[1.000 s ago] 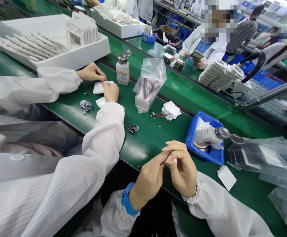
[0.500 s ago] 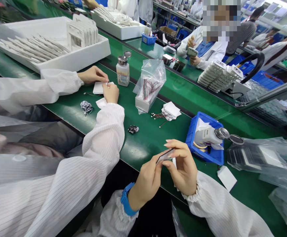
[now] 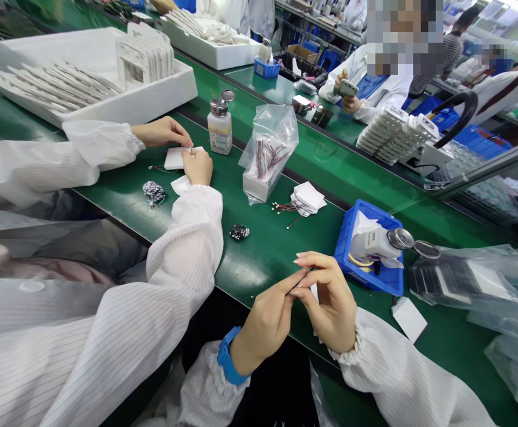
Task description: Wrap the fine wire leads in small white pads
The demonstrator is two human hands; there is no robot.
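Note:
My left hand (image 3: pixel 262 332), a blue band on its wrist, pinches a thin flat piece with a dark edge (image 3: pixel 296 284). The fingertips of my right hand (image 3: pixel 330 303) close on the same piece from the other side. It is turned nearly edge-on, so its faces are mostly hidden and I cannot make out its kind. Part of something white (image 3: pixel 314 290) shows just behind my right fingers. A white square pad (image 3: pixel 409 320) lies right of my hands, below the blue bin (image 3: pixel 343 249). Farther up is a pile of white pads with thin wires (image 3: pixel 307 198).
A co-worker's hands (image 3: pixel 199 166) work on a white pad at left. Around them stand a dispenser bottle (image 3: pixel 220 130), a bag of wires (image 3: pixel 267 160) and crumpled black-and-white balls (image 3: pixel 240 232). Another bottle (image 3: pixel 372 243) leans in the blue bin. Clear plastic bags (image 3: pixel 485 279) lie right.
The piece between my fingers has tilted from showing a pale face to nearly edge-on. My left fingertips have come closer to my right ones.

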